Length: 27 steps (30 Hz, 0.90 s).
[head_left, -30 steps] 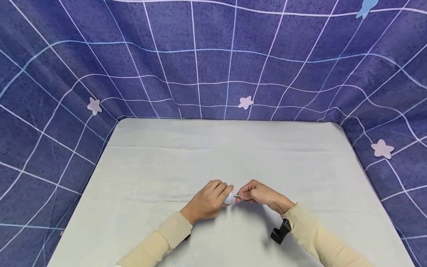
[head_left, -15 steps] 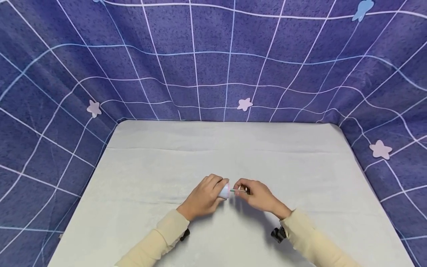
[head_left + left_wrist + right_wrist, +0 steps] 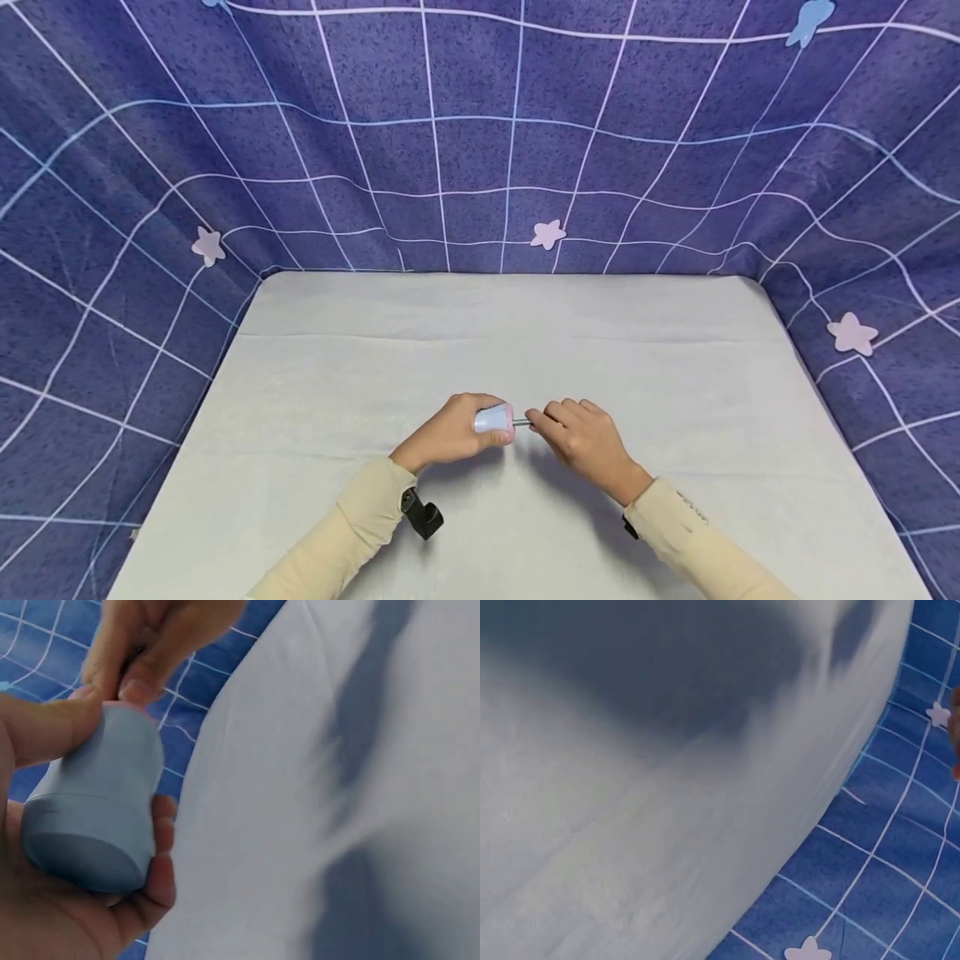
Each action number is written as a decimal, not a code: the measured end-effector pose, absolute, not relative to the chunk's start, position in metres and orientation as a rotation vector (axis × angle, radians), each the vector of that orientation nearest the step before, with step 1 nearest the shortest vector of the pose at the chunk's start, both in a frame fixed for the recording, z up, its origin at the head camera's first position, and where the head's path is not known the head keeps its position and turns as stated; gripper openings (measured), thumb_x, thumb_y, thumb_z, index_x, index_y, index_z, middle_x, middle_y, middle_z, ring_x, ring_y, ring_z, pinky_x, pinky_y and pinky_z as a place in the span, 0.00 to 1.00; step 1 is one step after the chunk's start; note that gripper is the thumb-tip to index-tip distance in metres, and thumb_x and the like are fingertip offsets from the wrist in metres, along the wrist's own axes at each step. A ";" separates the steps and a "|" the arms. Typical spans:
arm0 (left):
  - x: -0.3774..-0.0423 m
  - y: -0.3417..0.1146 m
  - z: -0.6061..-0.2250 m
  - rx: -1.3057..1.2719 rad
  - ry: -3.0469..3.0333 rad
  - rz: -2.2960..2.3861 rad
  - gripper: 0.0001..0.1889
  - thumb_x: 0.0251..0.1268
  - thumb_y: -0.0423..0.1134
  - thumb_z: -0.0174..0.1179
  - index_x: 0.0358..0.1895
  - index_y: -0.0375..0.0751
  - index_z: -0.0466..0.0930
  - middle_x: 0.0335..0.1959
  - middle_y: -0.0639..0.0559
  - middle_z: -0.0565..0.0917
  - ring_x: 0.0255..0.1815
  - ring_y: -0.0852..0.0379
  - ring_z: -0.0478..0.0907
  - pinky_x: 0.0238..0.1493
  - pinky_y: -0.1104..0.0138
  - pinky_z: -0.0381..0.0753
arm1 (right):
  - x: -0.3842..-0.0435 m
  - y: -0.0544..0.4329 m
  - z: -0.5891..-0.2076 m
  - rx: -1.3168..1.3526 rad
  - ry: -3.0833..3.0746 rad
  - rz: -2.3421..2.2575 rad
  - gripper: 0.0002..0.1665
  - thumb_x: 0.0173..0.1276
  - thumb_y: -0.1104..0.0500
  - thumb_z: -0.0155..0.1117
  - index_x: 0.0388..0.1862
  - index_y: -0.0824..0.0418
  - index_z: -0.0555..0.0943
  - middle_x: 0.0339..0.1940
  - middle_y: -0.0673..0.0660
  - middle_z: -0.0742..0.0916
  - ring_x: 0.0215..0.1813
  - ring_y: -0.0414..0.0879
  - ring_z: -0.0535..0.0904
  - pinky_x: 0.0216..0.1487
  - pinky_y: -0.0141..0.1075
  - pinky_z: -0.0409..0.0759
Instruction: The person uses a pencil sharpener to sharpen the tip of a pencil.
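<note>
My left hand (image 3: 448,432) grips a pale-blue, slightly waisted cylinder (image 3: 491,419) with a pink rim at its right end; its exact kind is not clear. In the left wrist view the blue body (image 3: 116,761) shows a seam and a flat base, with the thumb along one side and fingers curled round the other. A thin greenish stick (image 3: 522,422), pencil-like, stands out of the pink end. My right hand (image 3: 583,442) pinches this stick close to the rim, its back turned up. Most of the stick is hidden inside that hand.
Both hands are above a table with a white cloth (image 3: 360,375). Dark-blue curtains (image 3: 480,150) with grid lines and stars surround its back and sides. Black wrist mounts (image 3: 422,514) sit under the sleeves. Only a sliver of hand (image 3: 955,735) shows in the right wrist view.
The right hand has rolled over, its back now turned up. The left hand has turned the other way, exposing more of the blue cylinder. Both have shifted slightly.
</note>
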State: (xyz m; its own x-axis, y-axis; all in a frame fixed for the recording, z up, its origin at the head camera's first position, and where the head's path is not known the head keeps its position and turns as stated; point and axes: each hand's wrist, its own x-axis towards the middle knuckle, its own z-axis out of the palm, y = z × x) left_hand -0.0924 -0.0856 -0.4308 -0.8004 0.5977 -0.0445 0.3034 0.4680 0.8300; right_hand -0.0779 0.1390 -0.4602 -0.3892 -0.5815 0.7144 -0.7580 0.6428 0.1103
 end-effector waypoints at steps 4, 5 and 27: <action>-0.091 -0.087 -0.432 0.800 2.347 1.249 0.12 0.57 0.41 0.66 0.41 0.39 0.82 0.30 0.52 0.81 0.28 0.63 0.73 0.30 0.71 0.74 | -0.075 0.135 -0.461 1.070 -2.093 0.346 0.18 0.76 0.52 0.48 0.31 0.55 0.82 0.18 0.46 0.72 0.15 0.36 0.62 0.15 0.24 0.60; -0.089 -0.087 -0.432 0.804 2.376 1.235 0.13 0.57 0.40 0.67 0.43 0.38 0.81 0.32 0.52 0.81 0.28 0.63 0.73 0.31 0.71 0.74 | -0.075 0.134 -0.460 1.075 -2.126 0.388 0.17 0.75 0.53 0.50 0.30 0.54 0.82 0.17 0.45 0.72 0.15 0.34 0.62 0.14 0.23 0.59; -0.077 -0.089 -0.451 1.465 3.098 0.712 0.29 0.48 0.39 0.73 0.55 0.35 0.75 0.46 0.46 0.78 0.48 0.53 0.74 0.48 0.63 0.76 | -0.076 0.133 -0.442 0.788 -2.897 1.471 0.03 0.65 0.62 0.63 0.36 0.60 0.82 0.24 0.47 0.81 0.20 0.33 0.65 0.22 0.28 0.67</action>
